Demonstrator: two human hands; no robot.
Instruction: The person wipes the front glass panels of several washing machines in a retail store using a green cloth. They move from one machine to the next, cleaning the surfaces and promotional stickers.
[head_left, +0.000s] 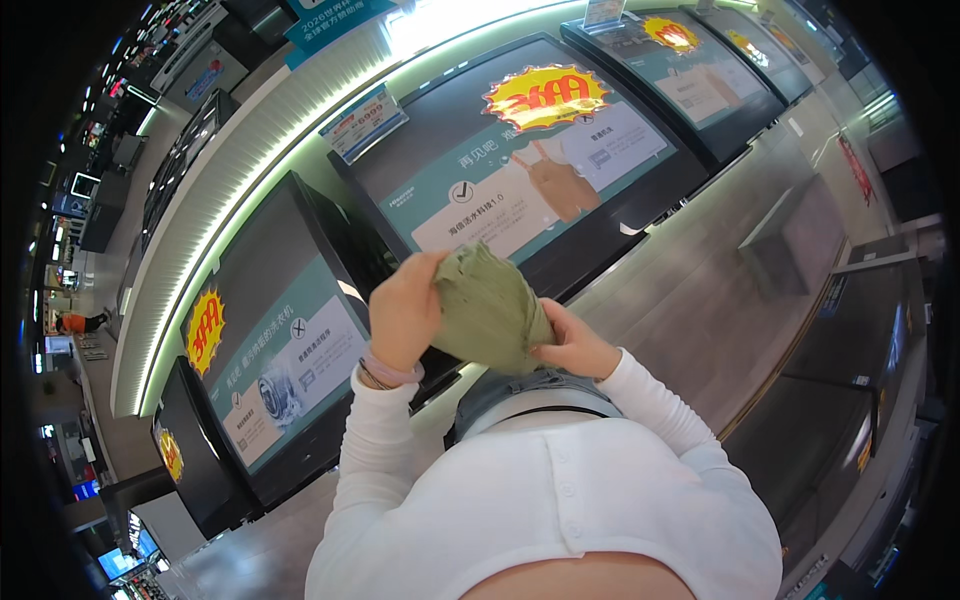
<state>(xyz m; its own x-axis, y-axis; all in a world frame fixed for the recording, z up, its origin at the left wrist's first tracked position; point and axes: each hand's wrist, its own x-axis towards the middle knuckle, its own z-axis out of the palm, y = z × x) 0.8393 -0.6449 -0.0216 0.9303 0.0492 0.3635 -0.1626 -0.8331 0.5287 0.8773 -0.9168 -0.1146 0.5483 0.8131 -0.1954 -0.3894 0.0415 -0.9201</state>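
Observation:
A crumpled green cloth (491, 315) is held up between both hands, in front of the waist. My left hand (409, 307) grips its upper left edge, with a pinkish band and thin bracelets on the wrist. My right hand (581, 341) pinches its right side between thumb and fingers. The cloth hides some of the fingertips. Past it stands a washing machine (487, 277) with a printed panel on its top and a yellow starburst sign (547, 96).
More washing machines stand at the left (277, 337) and upper right (690, 82), along a curved, lit ledge (262, 142). Dark appliances (817, 360) line the right side. A grey block (784, 232) stands on the floor. Far left, a person in orange (73, 323) is visible.

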